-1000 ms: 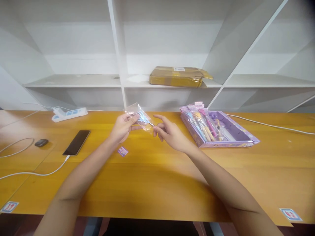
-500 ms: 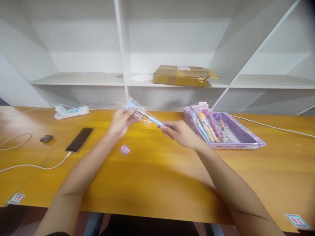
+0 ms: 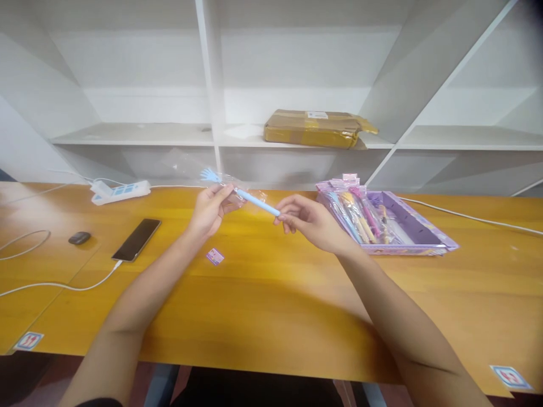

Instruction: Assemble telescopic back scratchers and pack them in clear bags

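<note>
A light blue stick with a small hand-shaped end [image 3: 257,202] is held above the desk, slanting down to the right. My left hand [image 3: 211,208] is closed round its upper part and the clear plastic wrapper, with the blue hand-shaped end sticking out beyond the fingers. My right hand [image 3: 306,221] pinches the lower tip of the blue handle between thumb and fingers. The clear wrapper [image 3: 186,162] spreads loosely round the hand-shaped end. Below my left hand, a small purple card [image 3: 215,256] lies on the desk.
A purple box [image 3: 424,226] of several wrapped sticks [image 3: 354,212] stands at the right. At the left are a phone [image 3: 136,240] with its cable, a black case [image 3: 80,238] and a power strip [image 3: 123,192]. A taped carton [image 3: 316,129] sits on the shelf [image 3: 148,134].
The silver rod between handle and left hand no longer shows; the handle now reaches close to my left fingers. The hand-shaped end has moved left, farther out past them.
</note>
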Motion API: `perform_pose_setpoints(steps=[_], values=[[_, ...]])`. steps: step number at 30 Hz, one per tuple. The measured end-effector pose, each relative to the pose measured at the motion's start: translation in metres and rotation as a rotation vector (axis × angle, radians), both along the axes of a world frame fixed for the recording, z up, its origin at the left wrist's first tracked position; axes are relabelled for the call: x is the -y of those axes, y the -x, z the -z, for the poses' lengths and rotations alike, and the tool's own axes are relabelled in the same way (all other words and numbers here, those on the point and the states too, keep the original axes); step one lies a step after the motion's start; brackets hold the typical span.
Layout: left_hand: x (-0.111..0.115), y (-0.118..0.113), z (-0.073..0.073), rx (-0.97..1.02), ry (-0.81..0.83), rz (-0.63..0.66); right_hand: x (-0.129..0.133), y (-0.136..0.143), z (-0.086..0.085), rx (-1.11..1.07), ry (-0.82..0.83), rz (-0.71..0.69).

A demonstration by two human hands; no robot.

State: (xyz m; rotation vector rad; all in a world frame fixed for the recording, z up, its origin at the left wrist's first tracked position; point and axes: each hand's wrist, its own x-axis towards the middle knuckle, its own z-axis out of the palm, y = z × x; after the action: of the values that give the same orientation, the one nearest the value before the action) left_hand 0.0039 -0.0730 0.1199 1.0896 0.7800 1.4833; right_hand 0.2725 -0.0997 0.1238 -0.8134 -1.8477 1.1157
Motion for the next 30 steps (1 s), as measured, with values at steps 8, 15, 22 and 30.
perform_pose_setpoints(steps=[8,15,22,30], values=[[0.015,-0.021,0.009,-0.042,0.081,0.202,-0.001,0.014,0.013,0.022,-0.231,0.120],[0.024,-0.032,0.018,-0.157,0.061,0.353,0.002,0.017,0.017,0.147,-0.474,0.211],[0.020,-0.030,0.020,-0.173,0.060,0.363,0.006,0.025,0.024,0.145,-0.539,0.195],[0.019,-0.020,0.008,-0.133,0.080,0.315,0.009,0.017,0.012,0.232,-0.672,0.097]])
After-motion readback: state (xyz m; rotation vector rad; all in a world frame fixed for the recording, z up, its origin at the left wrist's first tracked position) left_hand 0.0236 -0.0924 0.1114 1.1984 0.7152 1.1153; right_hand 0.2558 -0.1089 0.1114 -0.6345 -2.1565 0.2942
